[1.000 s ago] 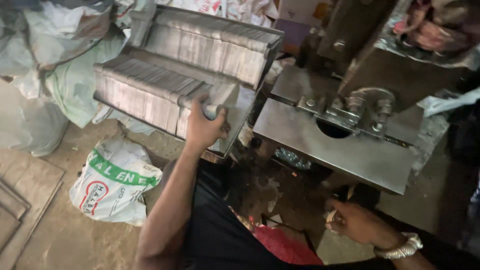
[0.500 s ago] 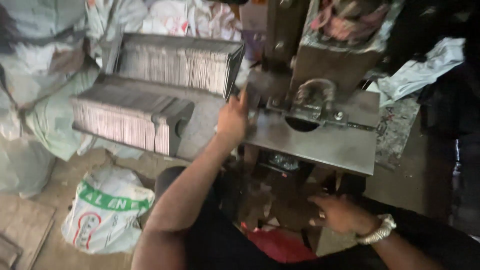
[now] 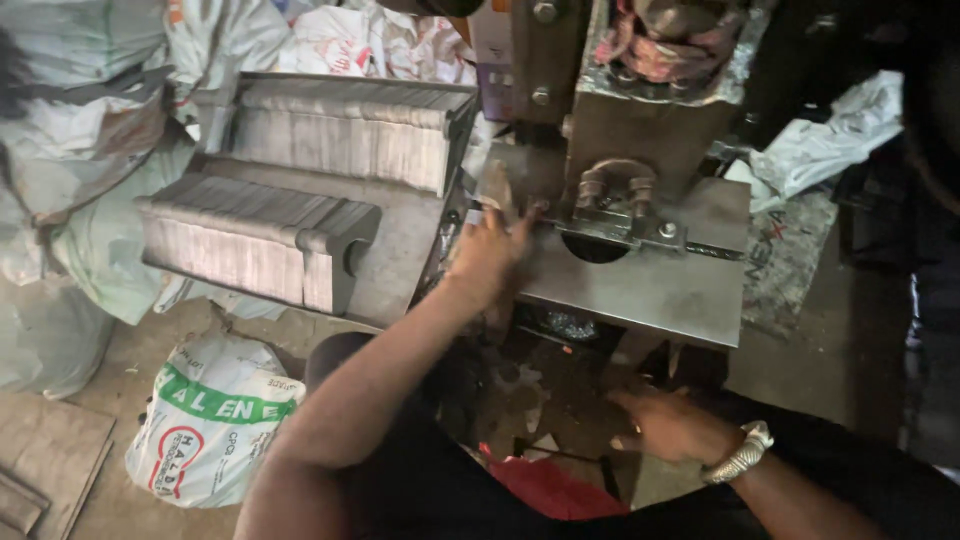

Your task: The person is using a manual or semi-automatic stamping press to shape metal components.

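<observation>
**Left hand at the press plate, right hand low**

The left hand [image 3: 487, 258] reaches forward to the left edge of a steel press plate [image 3: 650, 290]. It holds a thin metal piece [image 3: 497, 190] upright, pinched between thumb and fingers, so the grip is closed on that piece. The piece stands at the plate's left edge, just beside the clamp bracket [image 3: 612, 185] bolted over a round hole [image 3: 595, 248] in the plate. The fingertips [image 3: 528, 215] touch the plate near a bolt.

The right hand [image 3: 668, 425] sits low, below the plate's front edge, well apart from the left. It wears a metal bracelet [image 3: 742, 455] at the wrist. Fingers are loosely spread, palm down; nothing is seen in its grip, though the spot is dark and whether it touches anything below cannot be told.

Left of the press, a tray [image 3: 400, 260] carries two rows of stacked thin metal blanks: a near stack [image 3: 250, 240] and a far stack [image 3: 345, 135], each set on edge. The near stack lies nearest the left forearm.

On the floor lies a white printed sack [image 3: 205, 425] with a green band. Pale bags [image 3: 90, 200] pile up behind the tray. A red object [image 3: 545, 490] shows between the arms; its kind cannot be told.
</observation>
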